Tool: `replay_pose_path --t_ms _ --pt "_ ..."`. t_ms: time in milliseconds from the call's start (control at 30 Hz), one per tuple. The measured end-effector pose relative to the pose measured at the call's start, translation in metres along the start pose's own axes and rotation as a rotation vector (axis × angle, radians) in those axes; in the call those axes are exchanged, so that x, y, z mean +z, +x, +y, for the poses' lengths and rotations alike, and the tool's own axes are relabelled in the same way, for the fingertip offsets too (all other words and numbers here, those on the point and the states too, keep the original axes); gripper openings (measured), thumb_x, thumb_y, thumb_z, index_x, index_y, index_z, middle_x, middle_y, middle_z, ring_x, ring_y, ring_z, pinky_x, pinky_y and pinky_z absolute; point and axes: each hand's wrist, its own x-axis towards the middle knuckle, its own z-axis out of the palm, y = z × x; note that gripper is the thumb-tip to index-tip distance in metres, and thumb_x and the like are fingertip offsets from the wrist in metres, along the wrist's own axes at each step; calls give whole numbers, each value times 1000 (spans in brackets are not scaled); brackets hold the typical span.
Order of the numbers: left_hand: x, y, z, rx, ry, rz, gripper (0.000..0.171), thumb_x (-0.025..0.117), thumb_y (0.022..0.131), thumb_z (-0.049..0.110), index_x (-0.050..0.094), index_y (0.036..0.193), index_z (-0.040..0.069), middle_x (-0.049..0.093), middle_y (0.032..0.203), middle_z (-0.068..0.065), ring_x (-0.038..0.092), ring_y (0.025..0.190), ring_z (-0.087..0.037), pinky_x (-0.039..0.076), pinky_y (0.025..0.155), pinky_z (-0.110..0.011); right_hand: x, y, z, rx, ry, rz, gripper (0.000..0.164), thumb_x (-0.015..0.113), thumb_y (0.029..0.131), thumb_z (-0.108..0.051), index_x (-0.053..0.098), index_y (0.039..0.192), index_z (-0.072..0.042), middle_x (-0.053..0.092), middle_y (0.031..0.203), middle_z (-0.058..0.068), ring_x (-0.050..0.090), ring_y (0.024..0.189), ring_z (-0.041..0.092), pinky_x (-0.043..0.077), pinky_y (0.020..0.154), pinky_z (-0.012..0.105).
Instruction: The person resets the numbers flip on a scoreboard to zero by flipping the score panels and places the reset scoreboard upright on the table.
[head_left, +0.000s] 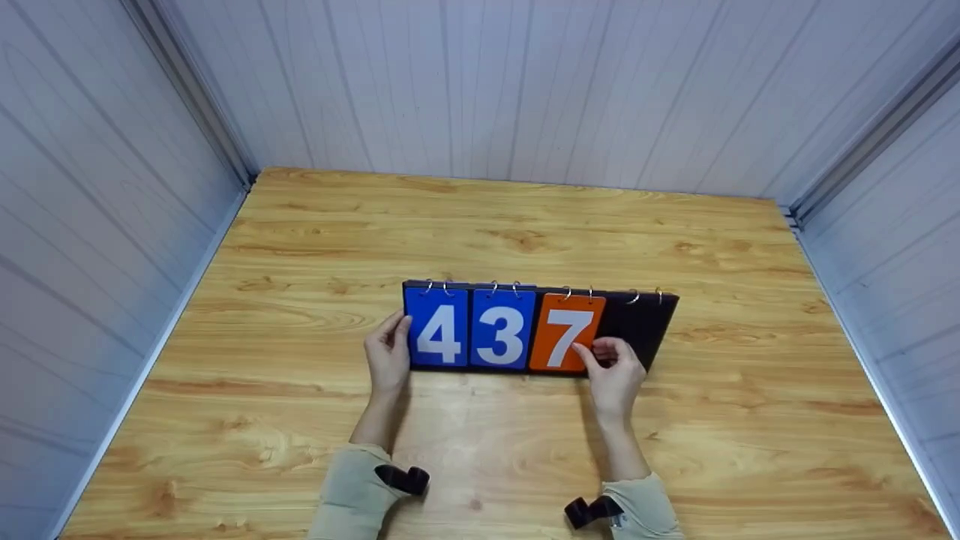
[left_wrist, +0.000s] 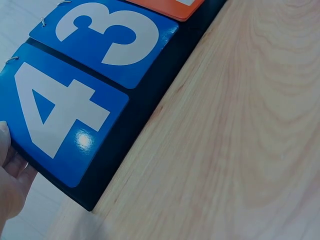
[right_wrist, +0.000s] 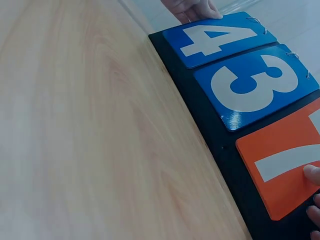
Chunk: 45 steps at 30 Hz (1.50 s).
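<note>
A black flip scoreboard (head_left: 637, 322) stands tilted on the table, with number cards hung from metal rings along its top edge. From the left come a blue 4 card (head_left: 420, 306), a blue 3 card (head_left: 484, 306) and an orange 7 card (head_left: 541, 352); the rightmost section shows bare black. My left hand (head_left: 388, 360) grips the board's left edge, thumb in front beside the 4 and fingers partly hidden behind. With its thumb on the face of the 7 card, my right hand (head_left: 616, 379) pinches that card's right edge, its other fingers bent beside the black section.
A wood-grain table (head_left: 517, 232) lies under the board. Pale panelled walls (head_left: 480, 90) enclose it at the back and both sides. Each sleeved wrist carries a black camera, one on the left (head_left: 405, 480) and one on the right (head_left: 589, 512).
</note>
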Motion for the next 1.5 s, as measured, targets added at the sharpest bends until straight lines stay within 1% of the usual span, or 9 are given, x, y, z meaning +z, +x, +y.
replay_pose_path --t_ms 333,467,633,700,767,933,1100,1233,1500 --pt "1 0 2 -33 4 0 17 52 84 -8 59 95 -19 59 92 -31 57 79 -4 47 74 -17 -11 -1 -3 117 47 -101 19 77 68 -11 64 71 3 63 66 10 56 56 14 44 52 13" --pt "1 -1 2 -13 6 -11 17 52 84 -8 59 95 -19 59 92 -31 58 79 -6 47 74 -19 -17 -5 -7 42 42 -84 26 76 68 -11 64 86 2 64 65 9 58 57 16 46 52 13" --pt "0 0 2 7 13 -15 17 52 84 -9 58 95 -19 59 92 -31 58 79 -5 47 74 -18 -27 -10 -13 -165 90 -61 47 74 69 -4 57 113 -3 62 68 6 56 56 13 46 53 13" --pt "0 0 2 8 22 -13 17 52 84 -8 58 95 -19 59 92 -31 58 80 -5 47 74 -18 -30 -10 -14 -227 139 -76 43 73 69 1 61 109 -2 63 71 7 56 58 15 47 54 14" --pt "0 0 3 13 30 -11 16 52 84 -8 59 95 -19 60 92 -31 58 79 -5 47 73 -18 -27 -11 6 -275 235 -103 33 72 70 2 65 102 -3 64 77 7 57 62 15 48 57 15" --pt "-1 1 -1 15 18 -10 16 52 84 -10 58 94 -20 59 91 -32 58 79 -5 47 73 -18 -38 -7 6 -289 523 -233 16 57 77 15 63 91 9 63 84 19 60 72 16 49 63 17" --pt "-3 4 -23 16 9 -2 16 53 84 -8 60 95 -18 60 92 -29 57 81 -3 46 75 -17 -55 0 -26 -313 698 -332 27 43 69 34 55 90 22 60 88 27 60 82 17 49 70 20" --pt "-3 5 -28 20 24 8 16 54 84 -6 61 94 -16 61 92 -27 57 81 -4 47 75 -18 -59 11 -42 -395 652 -277 27 50 63 35 59 83 20 60 81 25 59 80 19 49 70 20" --pt "-2 5 -27 -8 15 22 16 54 84 -5 61 94 -16 61 92 -27 58 80 -4 47 75 -20 -56 56 -75 -528 639 -131 8 63 68 20 60 75 17 62 78 20 58 77 24 48 73 25"
